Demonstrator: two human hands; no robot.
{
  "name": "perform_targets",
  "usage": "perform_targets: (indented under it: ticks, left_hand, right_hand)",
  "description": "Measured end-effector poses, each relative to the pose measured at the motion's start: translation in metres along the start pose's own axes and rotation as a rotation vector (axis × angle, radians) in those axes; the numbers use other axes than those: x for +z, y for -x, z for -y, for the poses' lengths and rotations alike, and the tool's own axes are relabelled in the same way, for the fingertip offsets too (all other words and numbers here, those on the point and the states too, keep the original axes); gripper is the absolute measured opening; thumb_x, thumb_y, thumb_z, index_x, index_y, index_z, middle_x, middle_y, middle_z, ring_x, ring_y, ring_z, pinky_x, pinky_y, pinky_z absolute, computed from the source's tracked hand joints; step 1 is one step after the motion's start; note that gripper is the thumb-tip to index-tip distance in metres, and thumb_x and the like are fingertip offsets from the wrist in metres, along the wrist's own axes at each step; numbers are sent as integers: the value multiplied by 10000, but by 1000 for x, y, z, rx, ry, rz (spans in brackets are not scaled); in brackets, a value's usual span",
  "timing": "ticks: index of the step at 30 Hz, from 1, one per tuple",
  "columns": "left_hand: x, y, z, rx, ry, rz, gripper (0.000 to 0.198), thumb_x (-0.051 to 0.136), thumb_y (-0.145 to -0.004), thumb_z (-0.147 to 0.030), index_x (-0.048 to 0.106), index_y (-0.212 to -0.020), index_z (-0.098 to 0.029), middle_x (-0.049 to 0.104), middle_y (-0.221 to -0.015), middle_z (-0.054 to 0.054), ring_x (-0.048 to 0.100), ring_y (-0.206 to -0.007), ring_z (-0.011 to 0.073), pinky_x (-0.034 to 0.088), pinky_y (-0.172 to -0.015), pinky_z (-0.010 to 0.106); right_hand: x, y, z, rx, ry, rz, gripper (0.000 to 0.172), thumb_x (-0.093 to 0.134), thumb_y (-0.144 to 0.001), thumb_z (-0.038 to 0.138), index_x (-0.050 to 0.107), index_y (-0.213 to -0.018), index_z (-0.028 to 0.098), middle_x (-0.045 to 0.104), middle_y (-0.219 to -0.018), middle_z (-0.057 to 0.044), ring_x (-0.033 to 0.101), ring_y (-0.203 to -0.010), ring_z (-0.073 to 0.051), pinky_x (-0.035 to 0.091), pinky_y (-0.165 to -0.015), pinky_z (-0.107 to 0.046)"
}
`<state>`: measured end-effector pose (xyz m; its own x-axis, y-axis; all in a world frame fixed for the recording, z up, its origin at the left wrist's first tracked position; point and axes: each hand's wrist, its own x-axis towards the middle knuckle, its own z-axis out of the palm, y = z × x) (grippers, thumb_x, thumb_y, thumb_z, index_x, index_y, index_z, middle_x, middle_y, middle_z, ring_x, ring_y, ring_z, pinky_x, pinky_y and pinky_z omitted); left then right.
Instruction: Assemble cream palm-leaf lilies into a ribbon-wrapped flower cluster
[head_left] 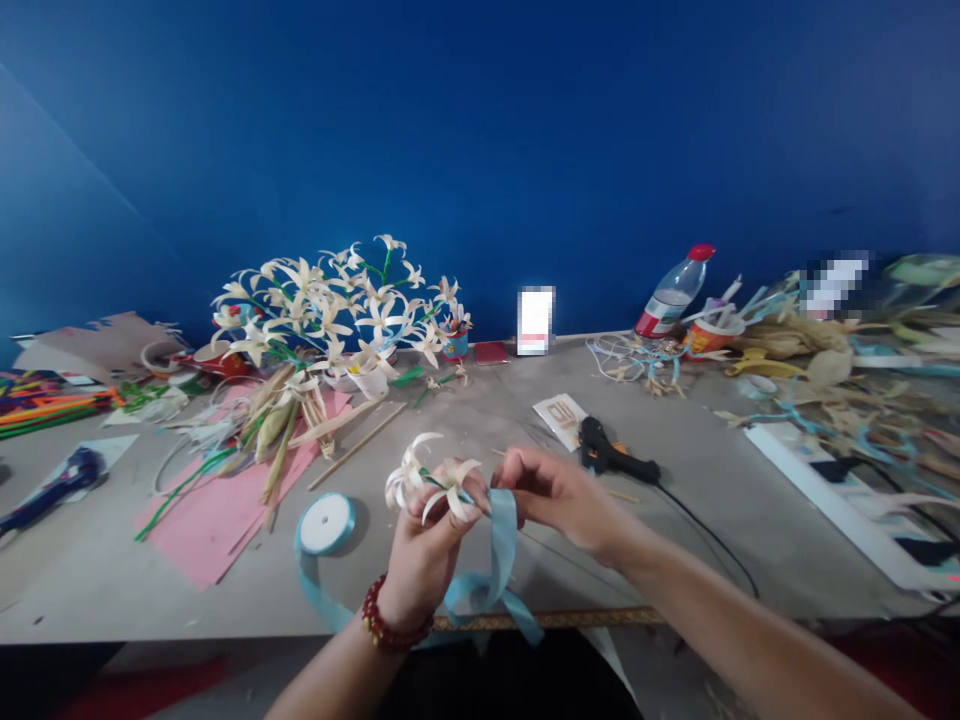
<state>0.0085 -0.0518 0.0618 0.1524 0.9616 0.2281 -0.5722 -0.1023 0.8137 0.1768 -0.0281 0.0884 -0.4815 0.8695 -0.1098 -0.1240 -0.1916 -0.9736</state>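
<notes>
My left hand (424, 550), with a red bead bracelet on the wrist, is closed round the stems of two small cream paper flowers (427, 475), held just above the grey table (675, 500). My right hand (559, 495) pinches a light blue ribbon (501, 545) right beside the flowers. The ribbon hangs down in a loop below both hands and trails left to its white spool (325, 522) lying flat on the table.
A black glue gun (611, 455) with its cord lies just beyond my right hand. A large bunch of cream flowers (337, 305) stands at the back left over pink paper (217, 505) and straw stems. A plastic bottle (671, 292), cups and dried husks crowd the right.
</notes>
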Motion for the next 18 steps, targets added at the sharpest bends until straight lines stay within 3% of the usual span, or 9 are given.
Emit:
perform_targets:
  ticks: [8,14,18]
  left_hand:
    - [2,0,4,-21,-11,-36,129,767,-759,-281,717,-696,-180,570,-713,16,540,-708,167,501,-719,307]
    - [10,-3,2,-45,-27,-78,247,804,-696,-386,683,-621,-184,585,-674,21,567,-658,184,528,-613,317]
    - [4,-1,8,-27,-73,-42,267,767,-732,-407,672,-625,-182,615,-686,43,588,-700,207,535,-619,325]
  right_hand:
    - [-1,-6,-19,203,-347,179,361,859,-684,307,528,-737,175,569,-701,42,487,-598,-80,370,-574,-204]
    - [2,-8,-31,224,-492,242,312,848,-678,261,563,-755,159,575,-679,25,551,-609,-100,422,-583,-214]
    - [1,-9,-34,254,-514,278,280,833,-667,229,590,-779,145,603,-656,12,567,-580,-98,422,-558,-200]
